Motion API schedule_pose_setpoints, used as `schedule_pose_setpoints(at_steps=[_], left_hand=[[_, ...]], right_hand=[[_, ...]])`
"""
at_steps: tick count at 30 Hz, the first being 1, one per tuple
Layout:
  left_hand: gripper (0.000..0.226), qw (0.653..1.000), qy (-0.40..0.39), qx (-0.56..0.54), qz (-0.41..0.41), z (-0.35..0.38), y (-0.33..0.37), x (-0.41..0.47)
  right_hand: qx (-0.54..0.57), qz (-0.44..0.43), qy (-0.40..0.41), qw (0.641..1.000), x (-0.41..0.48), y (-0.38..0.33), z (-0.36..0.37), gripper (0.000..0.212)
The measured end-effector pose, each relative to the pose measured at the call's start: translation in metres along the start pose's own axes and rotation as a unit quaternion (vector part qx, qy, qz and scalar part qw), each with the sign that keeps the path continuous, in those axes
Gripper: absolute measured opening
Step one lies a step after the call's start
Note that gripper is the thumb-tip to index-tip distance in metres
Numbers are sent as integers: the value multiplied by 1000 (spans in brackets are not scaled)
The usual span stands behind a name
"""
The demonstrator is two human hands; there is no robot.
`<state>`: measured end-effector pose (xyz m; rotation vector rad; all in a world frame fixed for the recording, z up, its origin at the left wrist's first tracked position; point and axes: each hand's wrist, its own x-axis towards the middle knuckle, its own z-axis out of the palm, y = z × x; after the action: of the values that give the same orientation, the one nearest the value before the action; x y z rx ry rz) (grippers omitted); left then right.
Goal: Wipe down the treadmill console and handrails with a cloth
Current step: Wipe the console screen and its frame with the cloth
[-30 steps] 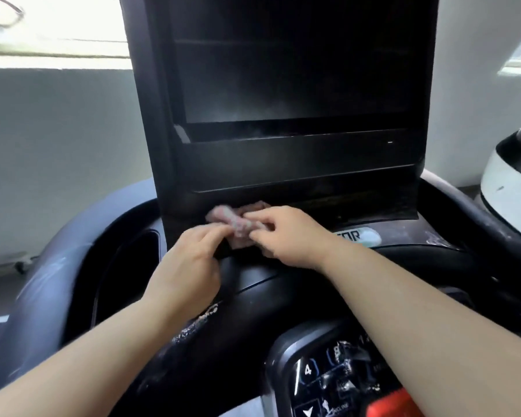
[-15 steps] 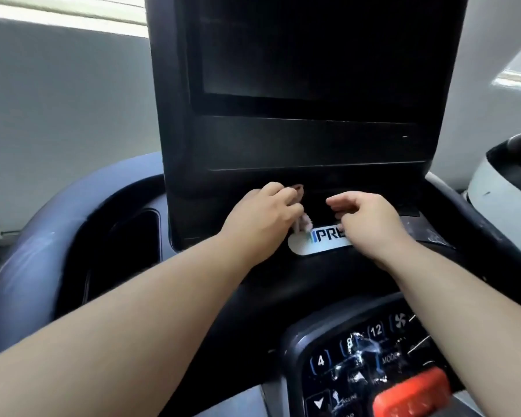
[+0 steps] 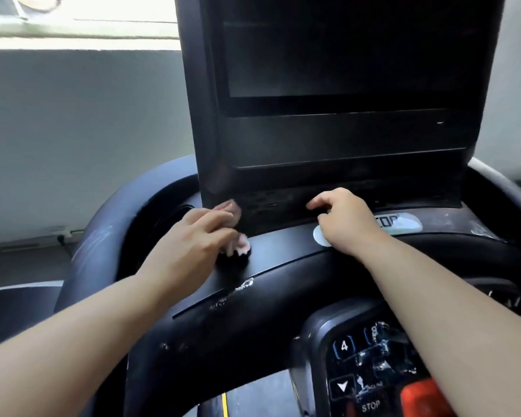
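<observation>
While under left hand (image 3: 193, 236), cloth (image 3: 238, 246) well apart from right hand (image 3: 343, 218).

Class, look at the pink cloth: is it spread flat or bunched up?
Bunched up. The cloth shows only as small crumpled pink tufts poking out from under the left hand on the console.

Grey wall (image 3: 82, 139), window sill (image 3: 79, 40).

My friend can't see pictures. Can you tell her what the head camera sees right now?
A person's left hand presses a pink cloth on a black treadmill console, just below the dark screen. The right hand rests empty on the console by a white logo sticker. Number buttons and a red stop button sit nearer, lower right.
</observation>
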<state>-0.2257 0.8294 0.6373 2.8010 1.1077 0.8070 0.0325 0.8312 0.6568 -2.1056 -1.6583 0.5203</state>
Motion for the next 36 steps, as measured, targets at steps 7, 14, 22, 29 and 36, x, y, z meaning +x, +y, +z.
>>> schedule_pose_setpoints(at_steps=[7,14,22,29,36], left_hand=[[32,996,-68,16,63,29,17,71],[28,996,-56,35,-66,12,5,-3],[28,989,2,34,147,9,38,80],[26,976,-48,19,214,72,85,224],[40,972,-112,43,200,127,150,328]], right_hand=[[19,-7,6,1000,3,6,0,34],[12,14,-28,999,9,0,-1,35],[374,114,-24,920,11,43,-32,28],[426,216,187,858,34,137,-100,22],[355,207,323,853,80,179,-145,22]])
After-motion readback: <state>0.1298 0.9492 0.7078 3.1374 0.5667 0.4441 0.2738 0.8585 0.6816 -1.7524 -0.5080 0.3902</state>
